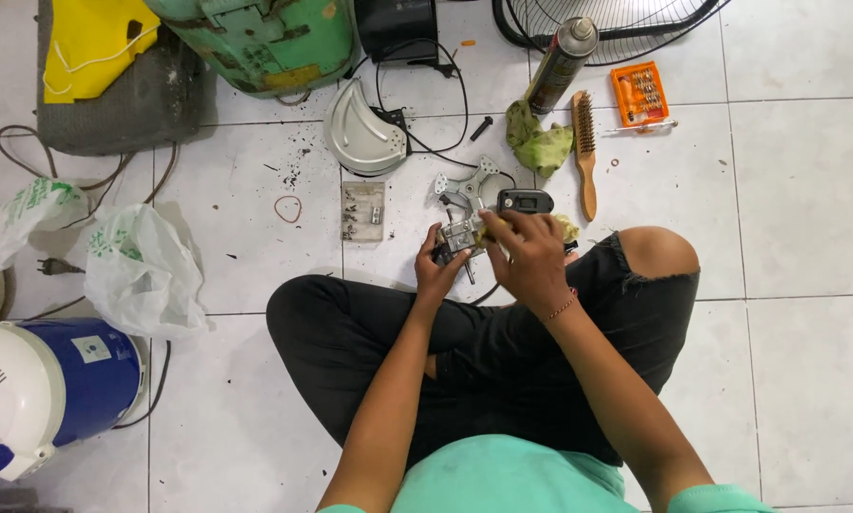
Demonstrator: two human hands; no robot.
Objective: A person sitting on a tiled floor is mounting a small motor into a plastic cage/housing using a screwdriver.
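- Left of small metal motor part (460,233): one blue-white appliance (37,394), cut off; two plastic bags (141,271).
- Left hand (436,271) closed around the part, just above the person's knees.
- Right hand (531,256) fingers pinch the part's top with a yellowish rag; detail unclear.
- Right of it: one wire brush (585,152), one spray can (559,65).
- White tiled floor (806,190).
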